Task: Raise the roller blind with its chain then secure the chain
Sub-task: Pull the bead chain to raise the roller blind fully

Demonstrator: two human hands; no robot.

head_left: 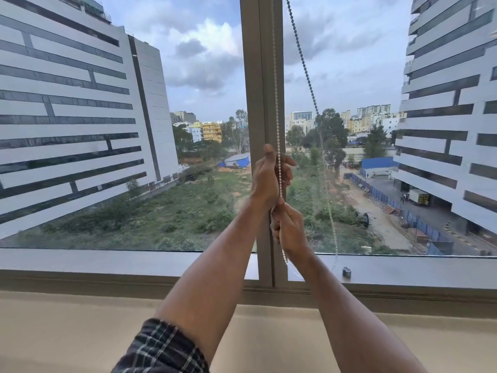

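Note:
A white bead chain (276, 90) runs down in front of the window mullion (258, 76). My left hand (266, 176) is closed around it at mid-window height, thumb pointing up. Directly beneath, my right hand (289, 230) grips the same strand, touching the left wrist. A short piece of chain hangs below the right hand towards the sill. The chain's other strand (304, 63) slants down to the right, dark against the sky, and reaches the sill near a small grey chain holder (347, 272). The roller blind itself is above the view and hidden.
A wide grey window sill (107, 262) runs across below the glass, with a beige ledge (67, 332) nearer to me. Large panes on both sides of the mullion show buildings and green ground outside. My left arm has a dark checked sleeve (161, 351).

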